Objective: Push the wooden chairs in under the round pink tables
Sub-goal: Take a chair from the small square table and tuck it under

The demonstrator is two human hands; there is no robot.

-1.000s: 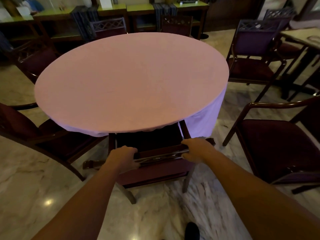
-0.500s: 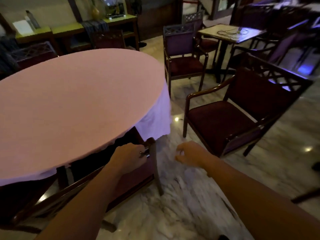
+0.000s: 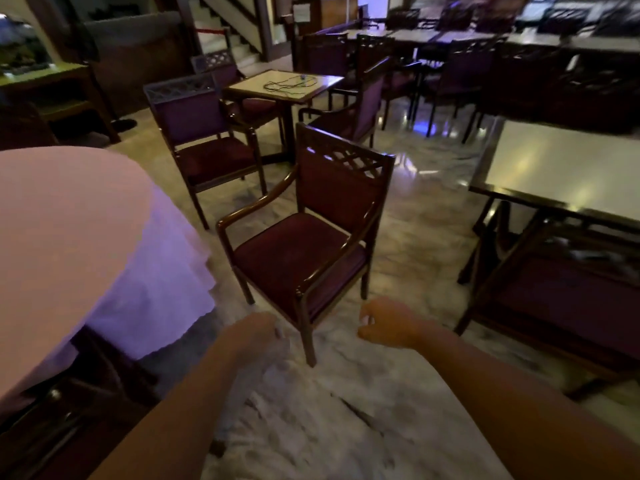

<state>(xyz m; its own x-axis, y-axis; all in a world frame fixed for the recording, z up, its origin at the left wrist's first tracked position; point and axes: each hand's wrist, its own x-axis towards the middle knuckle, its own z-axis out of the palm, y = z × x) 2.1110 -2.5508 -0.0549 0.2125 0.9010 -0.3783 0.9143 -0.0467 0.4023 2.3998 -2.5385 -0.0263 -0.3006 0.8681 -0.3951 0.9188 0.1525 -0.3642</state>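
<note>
The round pink table (image 3: 62, 216) fills the left side, its cloth hanging down. A wooden armchair with a dark red seat (image 3: 298, 251) stands out on the marble floor just right of the table, turned partly away from it. A second such chair (image 3: 204, 147) stands behind it, also out from the table. The chair pushed under the table (image 3: 69, 403) shows dimly at the lower left. My left hand (image 3: 256, 336) hangs loosely curled, holding nothing, just left of the near chair's front leg. My right hand (image 3: 384, 323) hovers empty with relaxed fingers, right of that leg.
A small square table (image 3: 287, 86) with a cable on it stands behind the chairs. A rectangular glossy table (image 3: 561, 171) with a chair under it is at the right. More dark chairs and tables fill the back. Stairs rise at the back left.
My left hand has let go of the chair pushed under the table. My view has swung right, bringing the free-standing armchair to the centre, and both hands now hang empty near it.
</note>
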